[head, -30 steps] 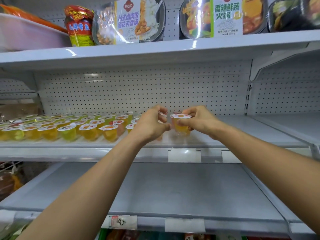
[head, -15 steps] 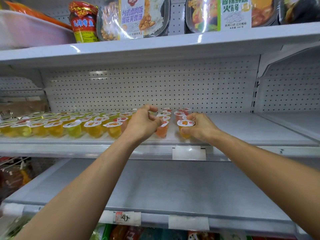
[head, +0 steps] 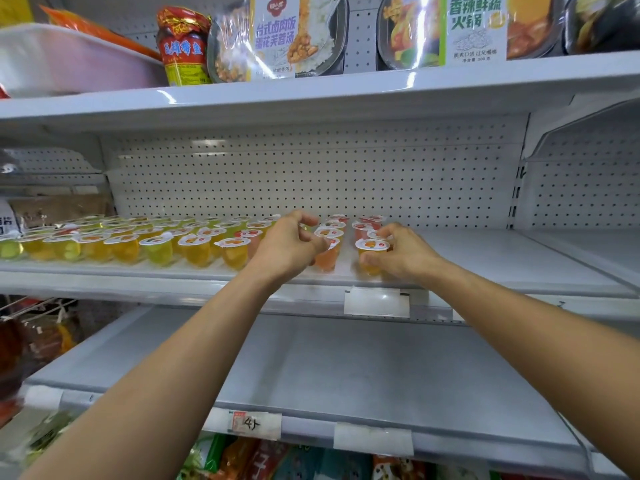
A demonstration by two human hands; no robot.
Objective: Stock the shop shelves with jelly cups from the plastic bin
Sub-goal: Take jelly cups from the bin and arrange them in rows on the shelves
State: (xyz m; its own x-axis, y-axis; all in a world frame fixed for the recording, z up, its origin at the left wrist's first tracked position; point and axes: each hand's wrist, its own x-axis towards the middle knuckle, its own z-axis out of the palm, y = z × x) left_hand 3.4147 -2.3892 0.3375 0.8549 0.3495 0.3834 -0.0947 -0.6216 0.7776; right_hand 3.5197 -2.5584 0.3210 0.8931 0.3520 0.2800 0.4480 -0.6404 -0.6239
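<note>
At the bottom edge, bright packets point(head: 263, 459) under the lowest level are cut off and too blurred to read, and the goods at far left point(head: 31, 341) are smeared. The left hand point(head: 289, 245) hides the near side of a peach-pink translucent jelly cup point(head: 327, 259). Its fingers are curled close to the cup's foil lid, but I cannot tell whether they pinch it.

The white metal middle shelf point(head: 502, 261) backs onto a white perforated panel point(head: 311, 174) and has a blank label holder point(head: 376, 301) on its front lip. Below it lies a grey lower shelf point(head: 346, 368). Above, a red-labelled jar point(head: 183, 46) and sleeved ready-meal trays point(head: 277, 36) stand on the top shelf.

Rows of yellow and green jelly cups with white printed lids point(head: 138, 242) fill the middle shelf's left half. The right hand point(head: 403, 258) grips a yellow jelly cup point(head: 372, 252) on that shelf at the right end of the rows. Its thumb is in front and its fingers behind, and the cup sits just beside the peach-pink one.
</note>
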